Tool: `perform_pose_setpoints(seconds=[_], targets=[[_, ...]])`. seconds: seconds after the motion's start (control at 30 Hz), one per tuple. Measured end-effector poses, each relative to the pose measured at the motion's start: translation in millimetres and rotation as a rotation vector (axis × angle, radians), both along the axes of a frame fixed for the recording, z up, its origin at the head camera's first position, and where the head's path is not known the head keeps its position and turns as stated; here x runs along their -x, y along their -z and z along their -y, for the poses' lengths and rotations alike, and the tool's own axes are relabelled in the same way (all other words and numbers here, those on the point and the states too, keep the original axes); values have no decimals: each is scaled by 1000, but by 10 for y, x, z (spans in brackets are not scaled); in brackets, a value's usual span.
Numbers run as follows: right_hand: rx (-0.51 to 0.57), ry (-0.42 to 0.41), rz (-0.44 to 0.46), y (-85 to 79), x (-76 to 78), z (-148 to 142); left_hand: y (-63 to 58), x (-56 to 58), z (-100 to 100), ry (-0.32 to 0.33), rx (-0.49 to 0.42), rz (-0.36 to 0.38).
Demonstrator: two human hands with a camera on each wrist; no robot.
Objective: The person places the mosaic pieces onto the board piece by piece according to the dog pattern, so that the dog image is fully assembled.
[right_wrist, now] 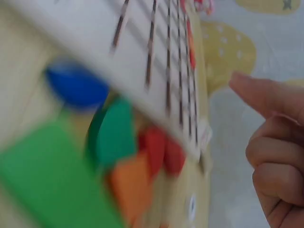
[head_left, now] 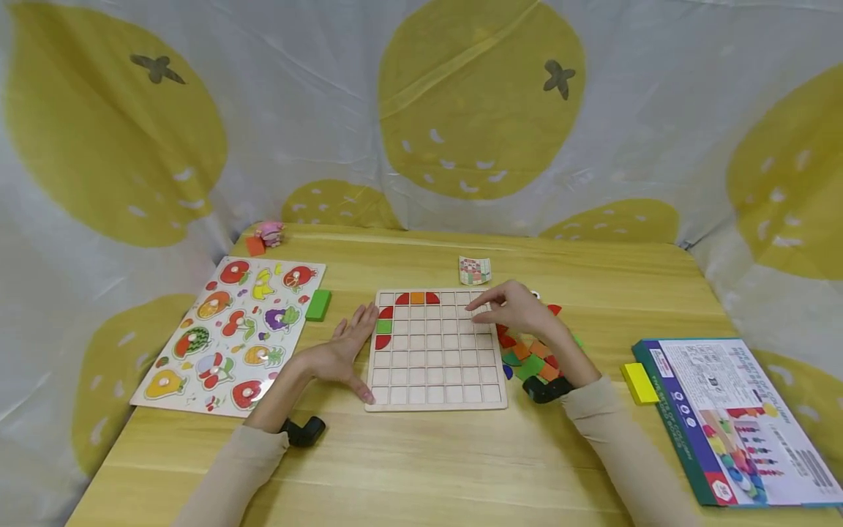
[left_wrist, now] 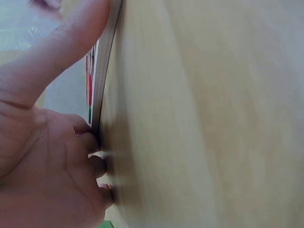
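A pale wooden grid board [head_left: 437,377] lies in the middle of the table. Along its top row sit an orange square [head_left: 418,298] and a red rounded piece on either side. Its left column holds a green square [head_left: 384,326] between two more red rounded pieces. My left hand [head_left: 337,357] rests spread against the board's left edge, thumb near the lower corner. Over the upper right of the grid hovers my right hand [head_left: 516,307], index finger and thumb apart, with nothing visible between them. Loose coloured pieces [right_wrist: 116,135] lie beside the board's right edge, partly under my right arm.
A fruit puzzle board [head_left: 224,344] lies at left, a green block [head_left: 319,305] by it. Behind the grid is a small pattern card [head_left: 475,270]. A box [head_left: 744,424] and yellow block [head_left: 639,383] stand right. A pink figure [head_left: 270,233] and orange block [head_left: 255,245] sit far left.
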State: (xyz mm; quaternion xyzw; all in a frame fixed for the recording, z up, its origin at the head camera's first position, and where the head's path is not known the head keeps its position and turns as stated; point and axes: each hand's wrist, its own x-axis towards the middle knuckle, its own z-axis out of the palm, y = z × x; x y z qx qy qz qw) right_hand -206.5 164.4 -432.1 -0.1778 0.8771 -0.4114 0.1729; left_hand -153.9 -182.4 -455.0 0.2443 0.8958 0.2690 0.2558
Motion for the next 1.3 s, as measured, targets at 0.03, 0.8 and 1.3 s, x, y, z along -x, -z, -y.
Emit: perform_pose_setpoints(seconds=[0.03,0.8,1.3], targets=[[-10,42,12,19,-15,-105,-6,-6,13,-1,5,-2],[-23,412,89,288,12,-504,-18,10,8,9,26,1],[17,174,137,272,-78,-424,-13,4,0,13,36,-5]])
